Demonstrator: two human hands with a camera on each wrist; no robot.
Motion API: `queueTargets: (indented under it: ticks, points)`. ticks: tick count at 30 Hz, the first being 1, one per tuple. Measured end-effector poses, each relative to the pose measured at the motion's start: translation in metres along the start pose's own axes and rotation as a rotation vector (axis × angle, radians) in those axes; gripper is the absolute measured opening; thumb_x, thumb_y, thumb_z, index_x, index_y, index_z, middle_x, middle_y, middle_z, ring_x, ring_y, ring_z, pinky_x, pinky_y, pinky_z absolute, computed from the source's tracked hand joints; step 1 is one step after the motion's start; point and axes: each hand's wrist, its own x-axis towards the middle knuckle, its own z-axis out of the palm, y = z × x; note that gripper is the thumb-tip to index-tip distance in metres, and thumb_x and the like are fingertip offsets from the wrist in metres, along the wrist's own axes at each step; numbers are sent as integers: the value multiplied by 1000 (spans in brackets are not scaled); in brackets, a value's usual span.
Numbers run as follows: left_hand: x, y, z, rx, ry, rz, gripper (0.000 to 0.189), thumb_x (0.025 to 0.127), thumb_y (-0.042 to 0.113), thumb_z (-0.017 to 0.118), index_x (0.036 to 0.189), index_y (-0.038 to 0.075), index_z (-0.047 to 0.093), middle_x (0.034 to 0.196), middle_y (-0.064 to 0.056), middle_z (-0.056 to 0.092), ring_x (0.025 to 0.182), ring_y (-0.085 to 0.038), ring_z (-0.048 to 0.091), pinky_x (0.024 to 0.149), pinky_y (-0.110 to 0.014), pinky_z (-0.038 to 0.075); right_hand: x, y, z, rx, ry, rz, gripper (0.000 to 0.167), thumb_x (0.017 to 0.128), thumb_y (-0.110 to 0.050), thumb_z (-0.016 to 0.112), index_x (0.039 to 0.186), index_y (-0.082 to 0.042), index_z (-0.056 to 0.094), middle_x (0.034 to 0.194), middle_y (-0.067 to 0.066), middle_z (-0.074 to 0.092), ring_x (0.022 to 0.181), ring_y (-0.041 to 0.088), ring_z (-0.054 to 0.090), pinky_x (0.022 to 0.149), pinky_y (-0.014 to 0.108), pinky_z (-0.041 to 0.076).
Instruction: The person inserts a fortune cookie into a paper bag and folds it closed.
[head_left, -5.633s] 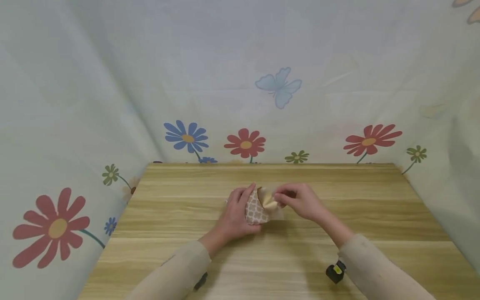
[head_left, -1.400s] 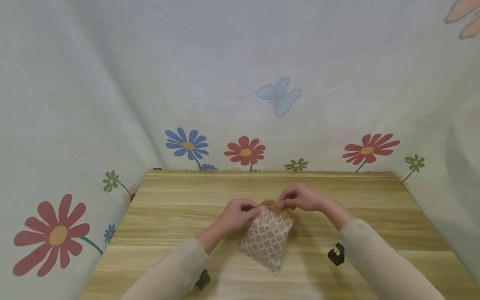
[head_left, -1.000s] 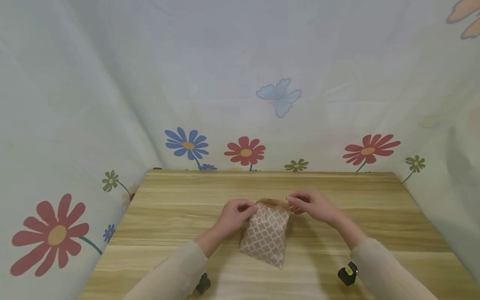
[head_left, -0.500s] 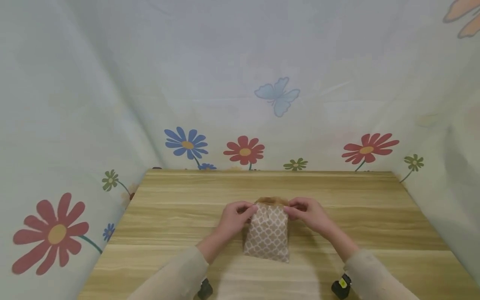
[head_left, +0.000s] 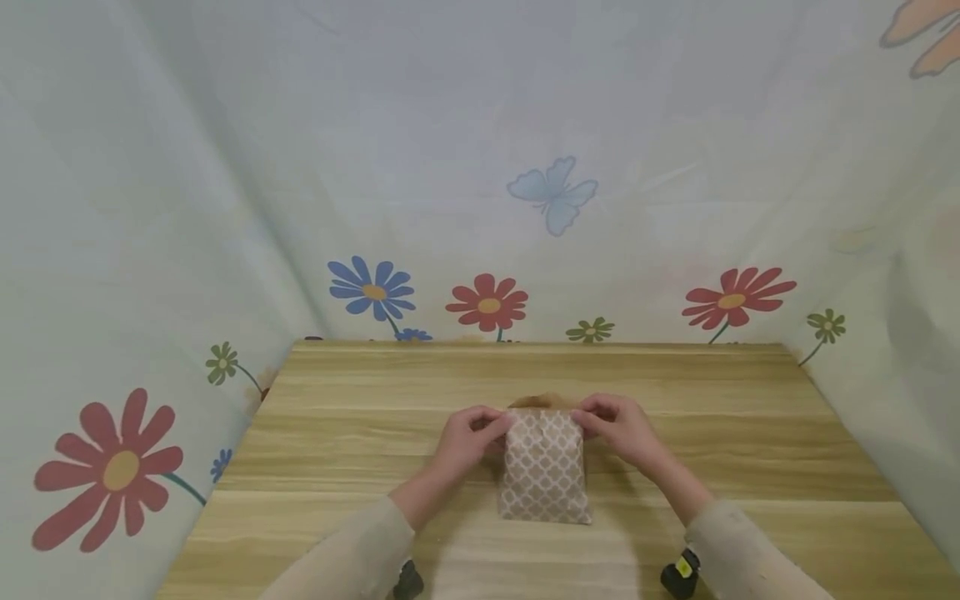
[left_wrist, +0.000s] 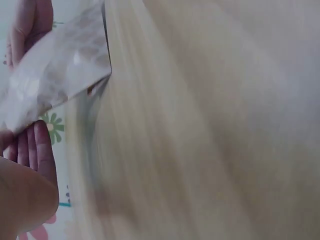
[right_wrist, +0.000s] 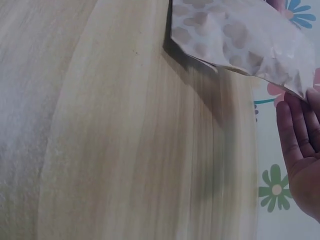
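Note:
A beige paper bag (head_left: pixel 545 467) with a white lattice pattern hangs between my hands, its bottom toward me. My left hand (head_left: pixel 468 433) pinches its top left corner between thumb and fingers. At the top right corner, my right hand (head_left: pixel 618 429) pinches it in the same way. A strip of plain brown paper (head_left: pixel 543 401) shows behind the top edge. In the left wrist view the bag (left_wrist: pixel 60 65) looks creased and shiny, its lower corner close over the table. From the right wrist, the bag's side edge (right_wrist: pixel 235 69) runs up to my thumb. The bag's inside is hidden.
The wood-grain table (head_left: pixel 360 392) reaches back to a pale curtain (head_left: pixel 420 167) printed with flowers and a butterfly. Black wrist devices sit under both sleeves, the right device (head_left: pixel 681 575) showing a yellow label.
Earlier the bag was bunched in my left hand while my right pinched at its mouth. It has since been spread out and straightened, with my right hand released and regripping at the top right corner.

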Motion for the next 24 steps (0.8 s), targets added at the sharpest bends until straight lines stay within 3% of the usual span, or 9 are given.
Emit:
queueTargets:
  ticks: [9, 18, 24]
  points:
    - [18, 17, -9, 97, -119, 13, 26, 100, 22, 78, 116, 2, 76, 104, -10, 77, 89, -21, 76, 83, -39, 64, -1, -4, -1, 19, -49, -15, 20, 104, -18, 71, 111, 0, 75, 96, 9, 76, 86, 20, 74, 87, 48, 62]
    - [21, 13, -14, 52, -104, 20, 20, 101, 14, 75, 109, -3, 75, 95, -10, 76, 78, -18, 73, 79, -42, 65, -2, 2, -1, 35, 31, 25, 18, 103, -15, 72, 110, 2, 74, 97, 9, 77, 85, 21, 74, 84, 43, 63]
    - [22, 7, -16, 66, -104, 42, 20, 101, 16, 75, 108, -3, 75, 92, -9, 76, 75, -18, 72, 80, -48, 65, -1, 3, 1, 83, 29, 20, 21, 102, -13, 73, 113, 5, 73, 101, 13, 77, 88, 26, 74, 81, 42, 63]
